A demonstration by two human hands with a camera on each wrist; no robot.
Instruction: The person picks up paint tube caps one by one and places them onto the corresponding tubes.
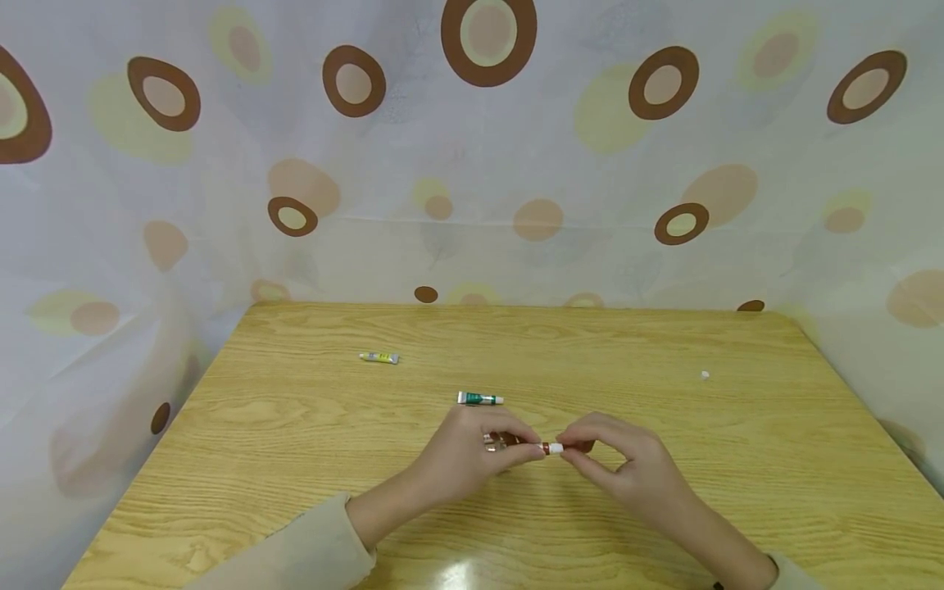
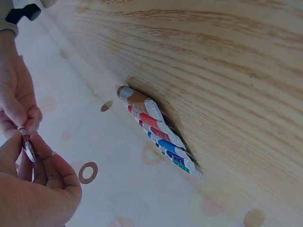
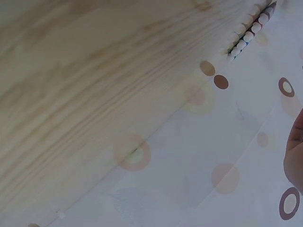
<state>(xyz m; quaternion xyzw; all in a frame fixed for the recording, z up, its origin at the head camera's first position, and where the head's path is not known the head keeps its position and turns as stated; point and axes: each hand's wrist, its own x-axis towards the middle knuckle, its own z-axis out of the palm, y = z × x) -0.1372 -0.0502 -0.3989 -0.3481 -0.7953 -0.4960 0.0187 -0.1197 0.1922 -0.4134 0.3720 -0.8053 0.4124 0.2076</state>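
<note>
Both hands meet over the middle of the wooden table (image 1: pixel 295 459) and hold one small reddish-brown tube (image 1: pixel 547 448) level between them. My left hand (image 1: pixel 533 449) pinches the tube's crimped body. My right hand (image 1: pixel 569 449) pinches the end with the white cap. In the left wrist view the left hand (image 2: pixel 35 189) and right hand (image 2: pixel 19 101) pinch the same tube (image 2: pixel 26 144), seen end on. Only the edge of the right hand (image 3: pixel 294 158) shows in the right wrist view. Whether the cap is tight or loose cannot be told.
A green tube (image 1: pixel 479 399) lies just beyond the hands, a yellow tube (image 1: pixel 379 357) further back left, and a tiny white bit (image 1: pixel 705 375) at the right. A row of several coloured tubes (image 2: pixel 158 130) (image 3: pixel 251 29) lies on the wood. Spotted curtain (image 1: pixel 472 164) surrounds the table.
</note>
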